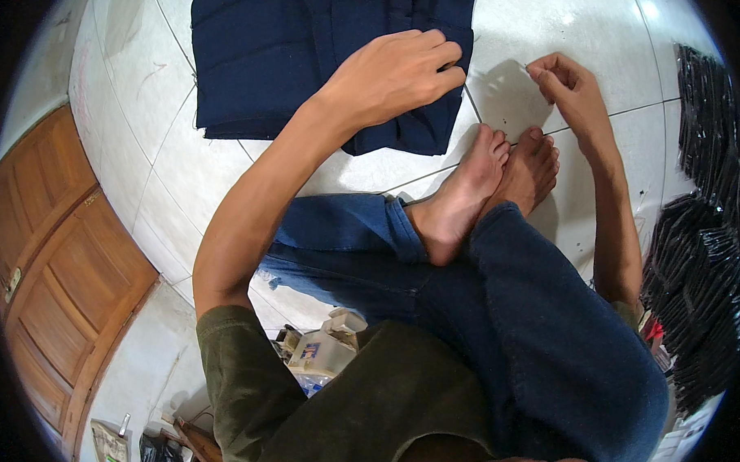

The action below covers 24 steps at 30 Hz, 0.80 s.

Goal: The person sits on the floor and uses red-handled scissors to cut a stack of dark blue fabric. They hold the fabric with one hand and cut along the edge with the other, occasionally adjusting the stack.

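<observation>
Olive shirt (376, 394) lies nearest, left hand (399, 73) obscuring navy cloth (258, 64), right hand (570, 89) near black bundles (693, 277), grips unclear.

Panelled wooden door (71, 319) at left, black plastic bag (160, 460) below.

Dark navy-blue folded fabric (254, 68) | lying in flat, roughly rectangular layers on the white tiled floor (542, 21), covering parts of several tile edges | creases running across its top | loose threads sticking out at its near-left corner | far end running out of view
</observation>
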Each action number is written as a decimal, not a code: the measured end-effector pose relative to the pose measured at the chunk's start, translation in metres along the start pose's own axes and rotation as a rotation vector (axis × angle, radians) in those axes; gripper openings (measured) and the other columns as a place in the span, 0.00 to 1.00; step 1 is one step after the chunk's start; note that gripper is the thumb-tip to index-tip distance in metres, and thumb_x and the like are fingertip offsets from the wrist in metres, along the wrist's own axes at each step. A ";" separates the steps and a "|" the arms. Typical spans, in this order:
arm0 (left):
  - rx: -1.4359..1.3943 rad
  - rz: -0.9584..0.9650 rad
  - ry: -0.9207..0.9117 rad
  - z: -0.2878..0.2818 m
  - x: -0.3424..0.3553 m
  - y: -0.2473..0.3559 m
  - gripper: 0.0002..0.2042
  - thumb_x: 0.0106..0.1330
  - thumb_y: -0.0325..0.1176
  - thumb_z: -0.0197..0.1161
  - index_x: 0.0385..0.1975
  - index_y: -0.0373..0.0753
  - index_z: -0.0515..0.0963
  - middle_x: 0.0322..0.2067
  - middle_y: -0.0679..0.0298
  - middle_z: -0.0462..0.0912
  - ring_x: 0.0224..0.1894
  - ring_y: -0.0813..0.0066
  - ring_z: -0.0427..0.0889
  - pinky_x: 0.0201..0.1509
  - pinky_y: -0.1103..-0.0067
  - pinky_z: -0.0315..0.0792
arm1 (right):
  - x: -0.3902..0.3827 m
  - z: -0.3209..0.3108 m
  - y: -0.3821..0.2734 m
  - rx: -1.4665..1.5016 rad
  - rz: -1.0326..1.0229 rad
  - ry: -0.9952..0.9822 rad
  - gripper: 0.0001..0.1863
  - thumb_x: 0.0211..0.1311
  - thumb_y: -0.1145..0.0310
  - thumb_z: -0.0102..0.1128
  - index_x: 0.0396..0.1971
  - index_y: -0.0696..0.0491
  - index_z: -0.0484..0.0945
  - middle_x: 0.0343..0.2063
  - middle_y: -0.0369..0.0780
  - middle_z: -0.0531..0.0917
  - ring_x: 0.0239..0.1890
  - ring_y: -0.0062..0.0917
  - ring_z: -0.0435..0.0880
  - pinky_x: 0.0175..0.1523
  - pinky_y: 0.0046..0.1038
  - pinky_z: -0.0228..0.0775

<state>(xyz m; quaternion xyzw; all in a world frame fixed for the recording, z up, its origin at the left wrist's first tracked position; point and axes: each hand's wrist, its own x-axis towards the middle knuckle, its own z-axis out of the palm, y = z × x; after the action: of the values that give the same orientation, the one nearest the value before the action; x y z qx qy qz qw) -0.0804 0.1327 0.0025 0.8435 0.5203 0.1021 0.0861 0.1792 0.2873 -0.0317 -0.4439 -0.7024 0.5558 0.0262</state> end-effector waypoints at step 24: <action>-0.119 -0.216 0.212 0.017 0.000 0.005 0.08 0.65 0.43 0.68 0.36 0.47 0.82 0.36 0.70 0.79 0.34 0.68 0.85 0.35 0.71 0.78 | -0.037 0.073 -0.024 -0.159 -0.057 -0.030 0.17 0.58 0.53 0.70 0.38 0.52 0.86 0.26 0.44 0.89 0.33 0.34 0.91 0.39 0.32 0.78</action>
<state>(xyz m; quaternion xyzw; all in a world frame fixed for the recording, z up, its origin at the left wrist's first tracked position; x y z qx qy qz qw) -0.0714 0.1300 -0.0127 0.7605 0.6071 0.2115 0.0911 0.1484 0.2077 -0.0233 -0.4162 -0.7568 0.5041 -0.0038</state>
